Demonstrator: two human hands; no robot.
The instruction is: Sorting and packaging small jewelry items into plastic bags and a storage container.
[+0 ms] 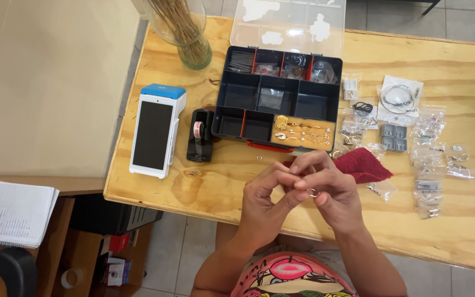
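Ring: I've got one small metal ring (312, 192) pinched right at my fingertips, over the near edge of the wooden table (468, 220), roughly mid-length.
Right hand: my right hand (331, 192) has thumb and forefinger closed on the ring, which sits at the very tips, on the side facing my left hand.
Left hand: my left hand (268, 198) is curled in tight against the right, fingertips touching it next to the ring; can't tell if it actually grips the ring or anything else.
Ring orientation: too small for me to say which way it faces, and being round it has no long axis.
Second ring: one more loose ring (259, 158) lies on the table just in front of the organiser's near edge.
Organiser: one black compartment box (277, 99), clear lid up, toward the far edge; gold pieces in its near right tray.
Cloth: one red cloth (365, 165), just beyond my right hand.
Bags: a scatter of small clear bags (430, 159) toward the right end, too many to count reliably.
Left end: one white card terminal (155, 129), one black tape dispenser (200, 135), one glass vase (185, 30) at the far left corner.
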